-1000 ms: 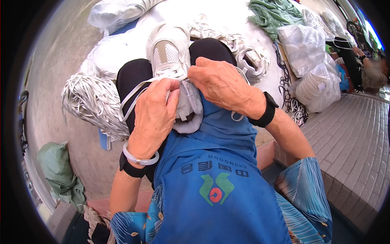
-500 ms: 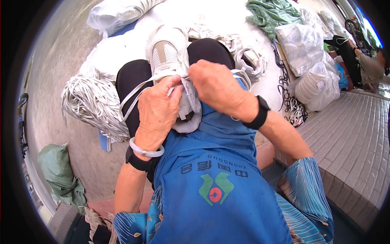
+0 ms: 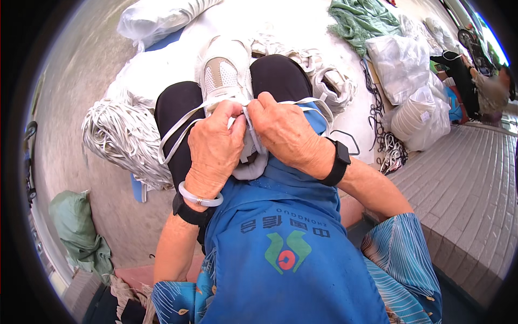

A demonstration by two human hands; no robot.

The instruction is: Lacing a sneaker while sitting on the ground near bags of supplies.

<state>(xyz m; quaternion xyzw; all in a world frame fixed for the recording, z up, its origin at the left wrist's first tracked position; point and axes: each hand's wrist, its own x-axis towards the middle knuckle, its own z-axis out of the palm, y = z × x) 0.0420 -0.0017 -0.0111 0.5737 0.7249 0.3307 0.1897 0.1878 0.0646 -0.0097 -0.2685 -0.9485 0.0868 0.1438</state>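
Note:
A white and beige mesh sneaker (image 3: 220, 73) lies between my knees, toe pointing away and heel against my blue apron (image 3: 291, 216). My left hand (image 3: 216, 148) is closed at the left side of the shoe's opening, thumb and forefinger pinched near the eyelets. Close beside it, my right hand (image 3: 286, 132) pinches at the tongue and right eyelet edge. White shoelace (image 3: 181, 124) loops out from the shoe to the left over my knee, and another length runs right past my right hand. The lace ends between my fingertips are mostly hidden.
A big bundle of white laces (image 3: 127, 137) hangs at the left. More white sneakers (image 3: 333, 86) lie beyond my right knee. Clear plastic bags (image 3: 399, 65), dark cords (image 3: 376, 102) and a green sack (image 3: 361, 24) are at the right. Another person (image 3: 488, 89) sits far right.
My right hand has come down and turned slightly at the shoe's opening. The lace on the right now stretches out more plainly. My left hand has shifted a little right and down.

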